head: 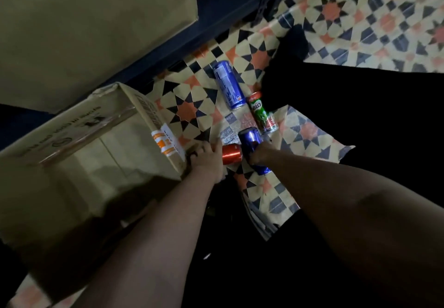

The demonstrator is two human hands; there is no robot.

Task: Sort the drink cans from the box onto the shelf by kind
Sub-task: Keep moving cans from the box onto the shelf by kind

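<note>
Several cans lie on the patterned floor. A tall blue can (228,85) lies farthest from me, and a green Milo can (260,113) lies to its right. My right hand (260,152) grips a second blue can (251,139) that lies on the floor. My left hand (206,157) sits between the cardboard box (96,159) and a red can (231,154), fingers curled at the box's corner edge and touching the red can's side. The box lies tipped on its side, its opening towards me and its inside looking bare.
A dark blue shelf frame (216,19) stands beyond the cans, with a large brown cardboard box (91,26) on it at upper left. My dark-clothed legs (348,120) fill the right side. Open tiled floor (372,14) lies at upper right.
</note>
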